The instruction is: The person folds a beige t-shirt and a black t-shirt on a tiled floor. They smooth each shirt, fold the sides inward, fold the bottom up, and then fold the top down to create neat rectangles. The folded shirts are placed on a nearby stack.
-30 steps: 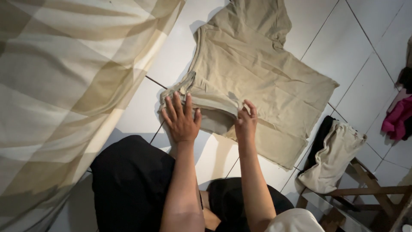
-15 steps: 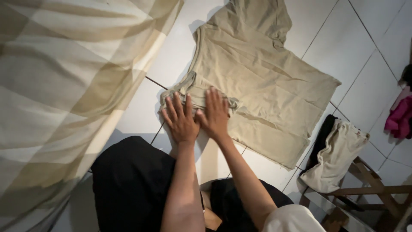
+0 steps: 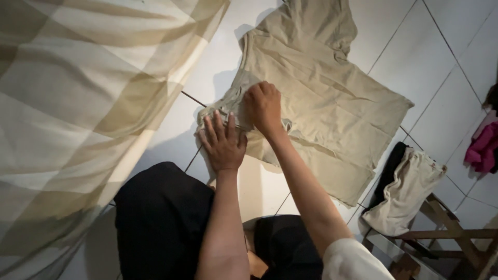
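Fingers point(image 3: 220, 127) of left hand point(image 3: 224, 145) flat, right hand point(image 3: 263, 106) curled on beige shirt point(image 3: 332, 109); checked cloth point(image 3: 88, 103) alongside.

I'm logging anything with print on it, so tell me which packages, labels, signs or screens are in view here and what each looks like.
None in view: no package, label, sign or screen shows.
Only cloth: a beige T-shirt on the white tiled floor, under the left hand and right hand.
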